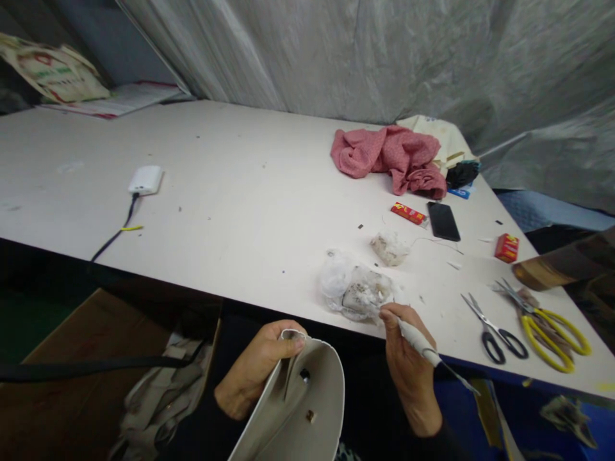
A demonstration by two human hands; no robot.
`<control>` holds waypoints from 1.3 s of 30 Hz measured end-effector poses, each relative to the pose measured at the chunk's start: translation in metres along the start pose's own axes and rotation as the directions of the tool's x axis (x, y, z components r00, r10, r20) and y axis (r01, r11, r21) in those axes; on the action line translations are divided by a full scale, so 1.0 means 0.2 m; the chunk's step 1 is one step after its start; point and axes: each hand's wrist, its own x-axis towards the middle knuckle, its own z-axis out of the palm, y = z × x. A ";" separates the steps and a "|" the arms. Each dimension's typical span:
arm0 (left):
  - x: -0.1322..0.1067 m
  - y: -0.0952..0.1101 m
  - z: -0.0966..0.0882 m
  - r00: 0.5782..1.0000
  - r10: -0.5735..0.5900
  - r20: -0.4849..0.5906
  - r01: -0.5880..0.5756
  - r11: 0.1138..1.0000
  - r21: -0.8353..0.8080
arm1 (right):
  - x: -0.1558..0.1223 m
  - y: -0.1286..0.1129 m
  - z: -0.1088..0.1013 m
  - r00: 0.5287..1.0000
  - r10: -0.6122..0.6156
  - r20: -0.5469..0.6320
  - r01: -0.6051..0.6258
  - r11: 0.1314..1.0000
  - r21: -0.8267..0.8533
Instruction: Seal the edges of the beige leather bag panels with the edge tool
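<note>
My left hand (266,352) grips the upper edge of an off-white bag piece (327,390), thumb on the inner side. The piece gapes toward me, and a dark round fitting and a small brass-coloured one show inside it. In my right hand (410,371) is a thin tool with a white-wrapped handle (417,339); a slim metal shaft sticks out to the lower right. Its exact kind is unclear. Just beyond my right fingertips, a crumpled clear plastic bag (362,291) with whitish, dark-specked contents lies at the table's near edge.
Black-handled scissors (494,333) and yellow-handled scissors (552,336) lie on the right. Behind them are a bottle (562,262), a red box (507,248), a phone (444,221) and a pink cloth (391,157). A white device (146,180) with a cable sits left. Below stands a cardboard box (72,358).
</note>
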 end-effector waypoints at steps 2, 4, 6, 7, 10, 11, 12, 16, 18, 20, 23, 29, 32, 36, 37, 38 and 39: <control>0.00 0.00 0.00 1.000 -0.005 0.010 0.005 1.000 -0.008 | 0.00 -0.01 -0.02 0.998 -0.068 0.014 0.069 0.995 -0.071; 0.00 -0.01 -0.01 1.000 -0.006 0.018 0.006 1.000 -0.008 | -0.01 -0.04 -0.04 0.994 -0.104 -0.028 0.101 0.991 -0.089; 0.00 -0.02 -0.01 1.000 -0.007 0.026 0.007 1.000 0.000 | -0.03 -0.10 -0.04 0.996 -0.060 -0.065 0.059 0.998 -0.007; 0.00 -0.03 -0.01 0.999 -0.012 0.035 0.011 1.000 0.004 | -0.05 -0.14 -0.04 0.999 -0.013 -0.052 0.017 0.997 0.069; 0.01 -0.04 -0.01 0.996 -0.040 0.084 0.039 0.999 0.017 | -0.09 -0.25 -0.01 0.977 0.120 0.174 -0.170 0.935 0.310; 0.01 -0.04 -0.01 0.994 -0.050 0.099 0.048 0.999 0.023 | -0.10 -0.28 0.01 0.959 0.137 0.249 -0.222 0.908 0.355; 0.02 -0.04 0.00 0.992 -0.057 0.109 0.054 0.998 0.029 | -0.11 -0.29 0.03 0.941 0.143 0.307 -0.260 0.886 0.384; 0.00 -0.02 0.01 0.990 -0.056 0.130 0.049 0.997 0.053 | -0.14 -0.30 0.07 0.907 0.157 0.391 -0.324 0.853 0.409; -0.01 -0.01 0.01 0.988 -0.058 0.141 0.051 0.997 0.055 | -0.15 -0.29 0.07 0.903 0.159 0.399 -0.329 0.853 0.405; -0.02 -0.01 0.01 0.987 -0.066 0.147 0.059 0.997 0.055 | -0.14 -0.28 0.07 0.901 0.161 0.404 -0.334 0.851 0.406; -0.02 -0.01 0.01 0.986 -0.070 0.150 0.062 0.997 0.055 | -0.14 -0.28 0.07 0.893 0.167 0.418 -0.347 0.846 0.404; -0.01 -0.05 0.03 0.994 -0.035 0.105 0.029 0.998 0.060 | -0.15 -0.29 0.08 0.890 0.159 0.428 -0.325 0.879 0.349; -0.01 -0.06 0.04 0.998 -0.014 0.066 0.011 0.999 0.034 | -0.15 -0.29 0.10 0.898 0.158 0.411 -0.309 0.891 0.333; -0.02 -0.07 0.05 0.999 0.000 0.046 -0.001 1.000 0.021 | -0.14 -0.27 0.13 0.891 0.206 0.404 -0.353 0.875 0.332; -0.02 -0.07 0.05 0.999 0.005 0.035 -0.006 1.000 0.021 | -0.14 -0.26 0.13 0.893 0.194 0.405 -0.342 0.879 0.334; -0.02 -0.07 0.05 1.000 0.010 0.022 -0.010 1.000 0.020 | -0.15 -0.26 0.13 0.900 0.159 0.406 -0.309 0.890 0.335; -0.02 -0.07 0.05 1.000 0.014 0.012 -0.014 1.000 0.017 | -0.15 -0.25 0.12 0.906 0.095 0.411 -0.248 0.908 0.338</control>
